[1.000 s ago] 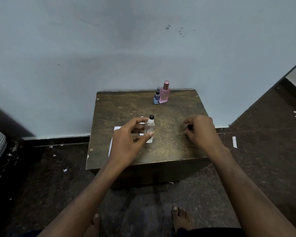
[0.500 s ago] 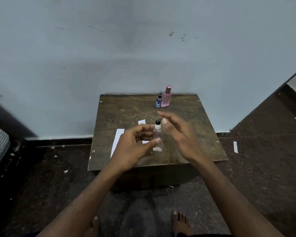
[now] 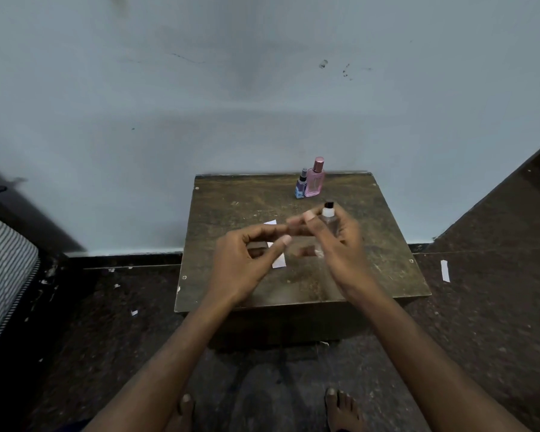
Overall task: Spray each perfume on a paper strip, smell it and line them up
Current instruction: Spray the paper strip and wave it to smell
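Note:
A small clear perfume bottle with a black spray nozzle is held upright above the wooden table; my right hand grips it from the right side. My left hand hovers just left of it, fingers loosely curved and holding nothing. A white paper strip lies on the table under my left fingers, partly hidden by them. At the table's back edge stand a pink perfume bottle and a smaller blue spray bottle, side by side and touching.
The table sits against a pale wall. A loose paper strip lies on the dark floor to the right. A striped mattress is at the far left. My bare feet are below the table's front edge.
The clear bottle passed from my left hand to my right hand and rose slightly to the right. My left hand let go and stays beside it.

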A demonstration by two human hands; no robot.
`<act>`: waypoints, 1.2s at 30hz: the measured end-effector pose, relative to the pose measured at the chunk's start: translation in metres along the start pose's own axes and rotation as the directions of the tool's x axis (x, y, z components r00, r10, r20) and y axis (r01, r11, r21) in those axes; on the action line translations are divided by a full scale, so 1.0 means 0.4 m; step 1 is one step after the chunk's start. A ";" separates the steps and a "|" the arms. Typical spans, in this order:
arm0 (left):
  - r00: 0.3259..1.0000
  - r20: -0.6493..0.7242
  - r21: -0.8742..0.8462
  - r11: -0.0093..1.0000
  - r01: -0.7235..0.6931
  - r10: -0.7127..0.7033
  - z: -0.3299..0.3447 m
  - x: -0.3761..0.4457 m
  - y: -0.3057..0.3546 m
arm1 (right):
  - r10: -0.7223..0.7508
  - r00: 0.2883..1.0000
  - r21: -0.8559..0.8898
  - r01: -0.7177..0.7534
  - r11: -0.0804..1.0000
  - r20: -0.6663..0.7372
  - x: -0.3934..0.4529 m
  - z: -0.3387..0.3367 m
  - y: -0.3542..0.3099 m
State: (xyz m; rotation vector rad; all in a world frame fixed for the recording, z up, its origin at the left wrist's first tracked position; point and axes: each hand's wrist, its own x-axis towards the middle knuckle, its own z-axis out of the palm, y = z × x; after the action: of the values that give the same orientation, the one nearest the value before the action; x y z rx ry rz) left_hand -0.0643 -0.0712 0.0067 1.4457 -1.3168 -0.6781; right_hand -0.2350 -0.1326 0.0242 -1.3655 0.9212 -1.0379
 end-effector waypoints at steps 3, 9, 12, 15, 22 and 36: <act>0.988 -0.006 0.459 0.878 -0.132 0.151 -0.011 0.034 -0.047 | -0.004 0.996 -0.078 -0.003 0.997 -0.093 0.008 -0.031 0.000; 0.995 0.098 0.711 0.699 -0.074 0.006 0.006 0.103 -0.096 | 0.191 0.981 0.019 -0.190 0.982 -0.039 0.024 -0.027 0.013; 0.989 0.138 0.771 0.633 -0.076 -0.049 0.012 0.130 -0.107 | 0.256 0.965 -0.060 -0.259 0.964 -0.050 0.040 -0.029 0.025; 0.980 0.177 0.777 0.624 -0.082 -0.091 0.017 0.136 -0.118 | 0.275 0.960 -0.102 -0.279 0.955 -0.053 0.048 -0.033 0.034; 0.972 0.208 0.708 0.703 -0.070 -0.113 0.009 0.150 -0.126 | 0.285 0.956 -0.197 -0.293 0.936 -0.064 0.072 -0.026 0.048; 0.995 0.098 0.203 0.979 0.001 -0.021 -0.045 0.103 -0.042 | 0.307 0.951 -0.527 -0.282 0.801 -0.043 0.037 -0.027 0.048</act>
State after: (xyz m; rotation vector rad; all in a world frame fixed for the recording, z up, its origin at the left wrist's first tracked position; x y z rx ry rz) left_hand -0.0321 -0.1066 0.0061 1.6002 -1.4914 -0.6455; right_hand -0.2399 -0.1511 0.0059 -1.6151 1.4069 -0.5204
